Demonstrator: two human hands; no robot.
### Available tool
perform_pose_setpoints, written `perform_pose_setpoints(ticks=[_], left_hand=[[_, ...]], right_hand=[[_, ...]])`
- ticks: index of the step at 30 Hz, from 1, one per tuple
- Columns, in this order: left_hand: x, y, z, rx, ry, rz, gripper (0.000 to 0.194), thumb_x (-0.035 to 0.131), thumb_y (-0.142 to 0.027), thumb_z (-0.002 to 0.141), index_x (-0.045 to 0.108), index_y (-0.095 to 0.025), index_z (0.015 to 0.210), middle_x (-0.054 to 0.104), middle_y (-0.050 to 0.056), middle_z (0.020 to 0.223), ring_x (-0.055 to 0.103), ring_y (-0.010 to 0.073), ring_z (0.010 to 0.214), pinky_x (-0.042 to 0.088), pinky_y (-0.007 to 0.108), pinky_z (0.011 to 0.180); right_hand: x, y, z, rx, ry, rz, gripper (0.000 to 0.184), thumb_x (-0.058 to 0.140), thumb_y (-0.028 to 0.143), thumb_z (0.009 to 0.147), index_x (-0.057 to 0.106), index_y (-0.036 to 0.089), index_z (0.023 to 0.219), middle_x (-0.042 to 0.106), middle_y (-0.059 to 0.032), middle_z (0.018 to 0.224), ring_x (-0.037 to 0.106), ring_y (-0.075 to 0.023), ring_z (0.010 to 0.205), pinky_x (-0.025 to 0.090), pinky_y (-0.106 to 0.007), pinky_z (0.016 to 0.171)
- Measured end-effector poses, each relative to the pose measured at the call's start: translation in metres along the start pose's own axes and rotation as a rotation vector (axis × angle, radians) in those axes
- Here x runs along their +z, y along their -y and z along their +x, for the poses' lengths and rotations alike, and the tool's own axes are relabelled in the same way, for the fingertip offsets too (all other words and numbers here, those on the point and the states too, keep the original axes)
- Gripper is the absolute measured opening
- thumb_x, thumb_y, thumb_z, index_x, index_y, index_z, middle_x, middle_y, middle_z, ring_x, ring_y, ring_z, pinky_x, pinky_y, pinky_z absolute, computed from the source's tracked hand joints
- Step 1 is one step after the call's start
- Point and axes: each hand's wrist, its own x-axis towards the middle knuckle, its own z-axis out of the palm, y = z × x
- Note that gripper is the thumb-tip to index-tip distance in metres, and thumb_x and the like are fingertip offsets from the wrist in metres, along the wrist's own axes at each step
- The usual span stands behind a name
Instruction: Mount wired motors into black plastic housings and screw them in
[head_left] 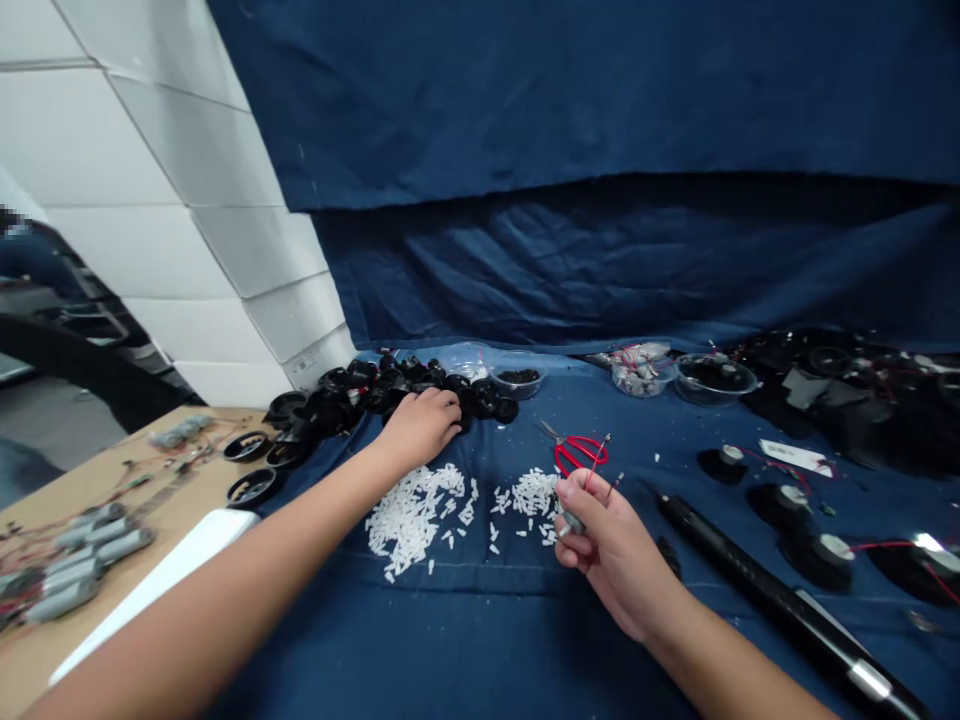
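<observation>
The right hand [611, 550] is mostly closed, thumb and fingers pinching a small grey part [574, 522], with a red wire [595, 464] standing up above the grip. The left hand [424, 425] reaches out palm down, fingers loosely bent over the pile of black parts [346, 393]; its fingertips are hidden among them, so I cannot tell whether it has hold of one. Just below the left hand, a heap of white pieces [409, 522] lies on the blue-covered surface [465, 650]. A smaller white cluster [531, 492] sits just left of the right hand. Red-handled cutters [562, 457] lie just beyond it, and a black cylindrical tool [739, 560] to its right.
</observation>
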Motion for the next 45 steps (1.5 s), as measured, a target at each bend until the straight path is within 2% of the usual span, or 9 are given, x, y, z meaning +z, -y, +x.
perform_pose_setpoints(ticks=[3, 7, 10, 13, 22, 28, 31, 36, 45], left_hand=[[0.009, -0.022, -0.015, -0.197, -0.094, -0.223, 0.028, 0.063, -0.041, 0.105, 0.067, -0.016, 0.118, 0.068, 0.011, 0.128, 0.07, 0.0221, 0.107, 0.062, 0.04, 0.09], [0.04, -0.066, -0.046, -0.476, -0.106, -0.601, 0.04, 0.045, -0.056, 0.108, 0.059, -0.018, 0.111, 0.073, 0.013, 0.116, 0.074, 0.0194, 0.078, 0.056, 0.028, 0.059], [0.068, -0.09, -0.064, -0.597, -0.074, -0.842, 0.045, 0.05, -0.064, 0.102, 0.056, -0.021, 0.111, 0.073, 0.008, 0.105, 0.062, 0.0124, 0.057, 0.042, 0.021, 0.046], [0.086, -0.097, -0.076, -0.654, -0.055, -0.998, 0.052, 0.057, -0.067, 0.096, 0.059, -0.021, 0.118, 0.069, 0.006, 0.101, 0.053, 0.009, 0.052, 0.033, 0.018, 0.041], [0.095, -0.094, -0.094, -0.54, -0.179, -1.106, 0.033, 0.057, -0.05, 0.094, 0.066, -0.023, 0.11, 0.065, 0.005, 0.109, 0.06, 0.0151, 0.076, 0.05, 0.023, 0.059], [0.101, -0.093, -0.098, -0.482, -0.159, -1.082, 0.036, 0.053, -0.051, 0.1, 0.067, -0.022, 0.114, 0.065, 0.006, 0.107, 0.058, 0.0174, 0.079, 0.05, 0.025, 0.064], [0.103, -0.092, -0.101, -0.434, -0.175, -1.058, 0.035, 0.053, -0.052, 0.103, 0.067, -0.022, 0.113, 0.065, 0.005, 0.104, 0.058, 0.0175, 0.082, 0.05, 0.025, 0.068], [0.103, -0.095, -0.1, -0.4, -0.199, -1.065, 0.032, 0.05, -0.047, 0.105, 0.067, -0.021, 0.111, 0.066, 0.005, 0.104, 0.061, 0.0197, 0.099, 0.051, 0.028, 0.09], [0.103, -0.093, -0.099, -0.366, -0.233, -1.073, 0.031, 0.045, -0.044, 0.108, 0.064, -0.021, 0.107, 0.066, 0.005, 0.103, 0.061, 0.018, 0.095, 0.051, 0.028, 0.086]], right_hand=[[-0.006, -0.003, -0.001, -0.033, -0.013, 0.019, 0.057, 0.087, 0.057, 0.083, 0.043, 0.024, 0.096, 0.045, 0.0092, 0.071, 0.042, -0.0064, 0.057, 0.042, -0.022, 0.062], [-0.01, -0.009, 0.001, -0.08, -0.037, -0.027, 0.057, 0.093, 0.052, 0.077, 0.05, 0.022, 0.098, 0.057, 0.006, 0.08, 0.056, -0.0089, 0.066, 0.043, -0.022, 0.065], [-0.009, -0.012, -0.002, -0.092, -0.019, -0.055, 0.052, 0.091, 0.051, 0.078, 0.056, 0.021, 0.103, 0.061, 0.0038, 0.084, 0.059, -0.0105, 0.069, 0.048, -0.024, 0.068], [-0.005, -0.013, -0.006, -0.095, 0.03, -0.075, 0.046, 0.09, 0.044, 0.077, 0.061, 0.021, 0.104, 0.064, 0.0023, 0.088, 0.062, -0.0122, 0.069, 0.053, -0.028, 0.069], [0.002, -0.019, -0.014, -0.094, 0.08, -0.082, 0.032, 0.083, 0.035, 0.083, 0.062, 0.024, 0.104, 0.073, -0.002, 0.093, 0.075, -0.0219, 0.09, 0.059, -0.037, 0.087], [0.002, -0.019, -0.016, -0.171, 0.046, -0.178, 0.03, 0.08, 0.029, 0.083, 0.068, 0.022, 0.109, 0.073, -0.0086, 0.119, 0.076, -0.0232, 0.097, 0.061, -0.038, 0.09], [0.004, -0.02, -0.014, -0.169, 0.028, -0.184, 0.03, 0.082, 0.031, 0.081, 0.069, 0.022, 0.106, 0.075, -0.006, 0.107, 0.076, -0.0219, 0.091, 0.062, -0.036, 0.087], [0.004, -0.026, -0.012, -0.194, -0.004, -0.236, 0.026, 0.083, 0.03, 0.079, 0.071, 0.023, 0.101, 0.074, -0.0031, 0.097, 0.073, -0.0194, 0.089, 0.062, -0.03, 0.08], [0.0, -0.029, -0.016, -0.197, 0.023, -0.219, 0.025, 0.083, 0.029, 0.083, 0.071, 0.025, 0.104, 0.076, -0.0033, 0.099, 0.072, -0.0169, 0.088, 0.059, -0.027, 0.079]])
